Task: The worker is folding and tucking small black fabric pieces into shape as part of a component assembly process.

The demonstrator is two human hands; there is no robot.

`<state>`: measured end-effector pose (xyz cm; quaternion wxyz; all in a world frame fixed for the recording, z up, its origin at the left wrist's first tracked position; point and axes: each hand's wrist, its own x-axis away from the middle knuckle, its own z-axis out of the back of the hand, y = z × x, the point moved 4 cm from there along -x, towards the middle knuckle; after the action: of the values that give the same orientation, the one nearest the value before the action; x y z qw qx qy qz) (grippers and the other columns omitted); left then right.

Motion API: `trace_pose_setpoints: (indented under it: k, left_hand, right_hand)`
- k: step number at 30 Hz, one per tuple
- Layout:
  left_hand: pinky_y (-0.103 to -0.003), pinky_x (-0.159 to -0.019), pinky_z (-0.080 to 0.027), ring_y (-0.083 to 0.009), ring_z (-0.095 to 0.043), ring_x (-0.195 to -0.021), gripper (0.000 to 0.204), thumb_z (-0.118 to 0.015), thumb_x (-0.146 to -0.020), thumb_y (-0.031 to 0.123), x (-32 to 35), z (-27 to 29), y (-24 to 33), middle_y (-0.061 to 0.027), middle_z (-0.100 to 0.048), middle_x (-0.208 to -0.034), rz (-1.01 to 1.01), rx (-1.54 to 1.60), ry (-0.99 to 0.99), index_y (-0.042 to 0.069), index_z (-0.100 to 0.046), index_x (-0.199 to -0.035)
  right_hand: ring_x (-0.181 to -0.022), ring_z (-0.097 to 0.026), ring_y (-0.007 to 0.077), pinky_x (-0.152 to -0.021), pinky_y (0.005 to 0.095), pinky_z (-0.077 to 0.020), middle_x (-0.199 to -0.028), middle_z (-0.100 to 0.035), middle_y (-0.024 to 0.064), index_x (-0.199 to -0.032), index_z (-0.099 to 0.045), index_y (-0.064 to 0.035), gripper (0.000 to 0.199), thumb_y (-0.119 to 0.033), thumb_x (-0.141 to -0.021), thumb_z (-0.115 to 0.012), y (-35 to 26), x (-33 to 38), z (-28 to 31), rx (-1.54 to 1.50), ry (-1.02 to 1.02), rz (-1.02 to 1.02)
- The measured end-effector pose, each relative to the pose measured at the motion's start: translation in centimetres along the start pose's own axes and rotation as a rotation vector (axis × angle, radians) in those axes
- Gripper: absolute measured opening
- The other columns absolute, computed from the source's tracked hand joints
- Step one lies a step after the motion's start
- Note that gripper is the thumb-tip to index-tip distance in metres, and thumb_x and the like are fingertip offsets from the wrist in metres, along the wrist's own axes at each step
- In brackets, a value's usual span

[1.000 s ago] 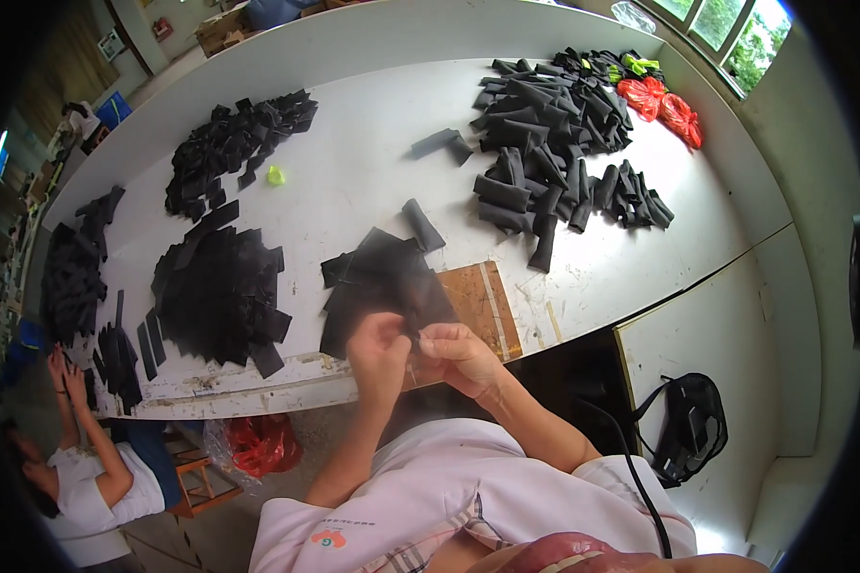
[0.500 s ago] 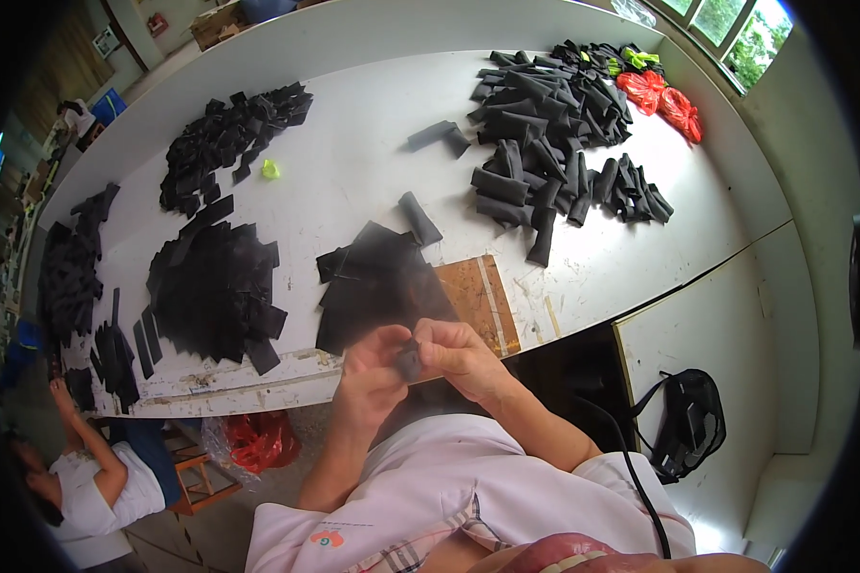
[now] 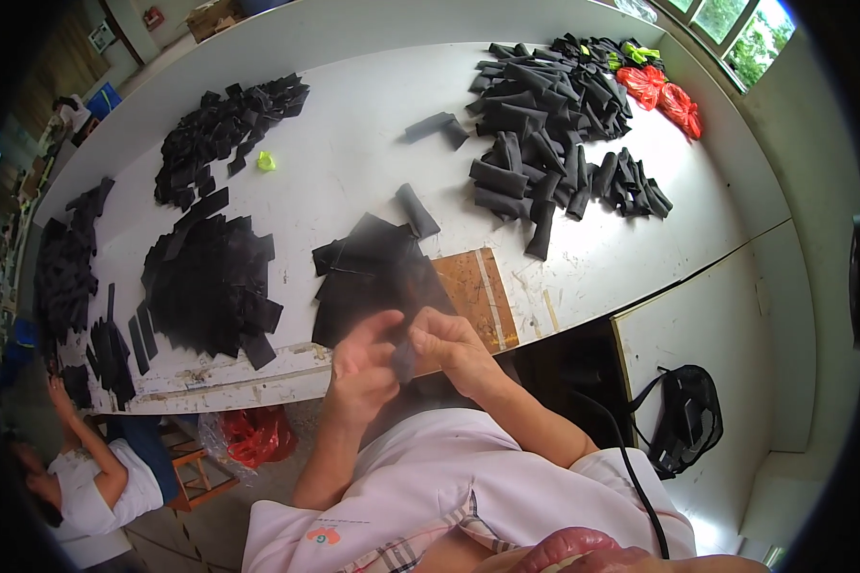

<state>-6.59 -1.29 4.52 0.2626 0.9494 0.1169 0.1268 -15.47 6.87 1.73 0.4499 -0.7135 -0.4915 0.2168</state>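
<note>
A small black fabric strip is pinched between both hands just off the bench's near edge. The left hand curls its grip closed on one side of it, and the right hand closes its grip on the other. Just beyond, at that edge, a stack of flat black pieces overlaps a wooden board. Rolled black pieces crowd the bench's far right corner.

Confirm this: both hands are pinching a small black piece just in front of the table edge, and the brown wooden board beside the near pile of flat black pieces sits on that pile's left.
Wrong side. The head view shows the wooden board to the right of the near pile of flat black pieces, not its left. The rest holds: the left hand and right hand pinch a small black piece in front of the table edge.
</note>
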Motion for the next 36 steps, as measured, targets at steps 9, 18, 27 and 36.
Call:
trace_pose_setpoints:
  k: [9, 18, 27, 36]
  left_hand:
    - [-0.015, -0.053, -0.04, -0.0045, -0.05, -0.06, 0.022, -0.05, -0.075, -0.008, -1.1, -0.8, 0.6, -0.0054, -0.058, -0.083, -0.335, -0.735, 0.283, -0.004, -0.055, -0.096]
    - [-0.015, -0.034, -0.026, -0.0005, -0.034, -0.037, 0.017, -0.048, -0.077, -0.005, -4.9, -2.7, 3.5, -0.008, -0.057, -0.076, -0.119, 0.039, -0.072, -0.002, -0.052, -0.093]
    - [-0.015, -0.031, -0.019, -0.0005, -0.027, -0.032, 0.032, -0.048, -0.078, 0.004, -6.8, 3.5, -1.0, -0.0071, -0.059, -0.079, 0.201, 0.405, 0.072, -0.003, -0.047, -0.11]
    - [-0.013, -0.036, -0.024, 0.0011, -0.034, -0.042, 0.032, -0.056, -0.08, 0.003, -4.6, -1.2, 1.2, -0.0047, -0.057, -0.078, -0.295, -0.509, 0.031, -0.002, -0.043, -0.109]
  right_hand:
    - [-0.071, -0.048, 0.0053, -0.061, 0.0191, -0.044, -0.089, -0.051, 0.0025, -0.078, -0.052, -0.0003, 0.015, -0.013, -0.085, -0.052, -2.7, -1.0, 0.8, 0.153, 0.071, 0.252]
    - [-0.057, -0.039, 0.0027, -0.048, 0.0178, -0.0324, -0.062, -0.046, -0.0037, -0.074, -0.051, -0.0013, 0.018, -0.015, -0.085, -0.054, -8.7, -2.9, -1.2, 0.385, 0.077, 0.245]
    - [-0.052, -0.038, 0.0038, -0.046, 0.0172, -0.0298, -0.061, -0.043, -0.0028, -0.071, -0.052, -0.0067, 0.02, -0.023, -0.083, -0.055, -1.7, -5.2, 3.6, 0.009, 0.01, -0.149]
    - [-0.058, -0.042, 0.0022, -0.052, 0.0172, -0.0343, -0.064, -0.047, -0.0055, -0.075, -0.052, -0.0066, 0.018, -0.021, -0.085, -0.053, -3.7, -5.8, 2.8, 0.179, -0.139, -0.014]
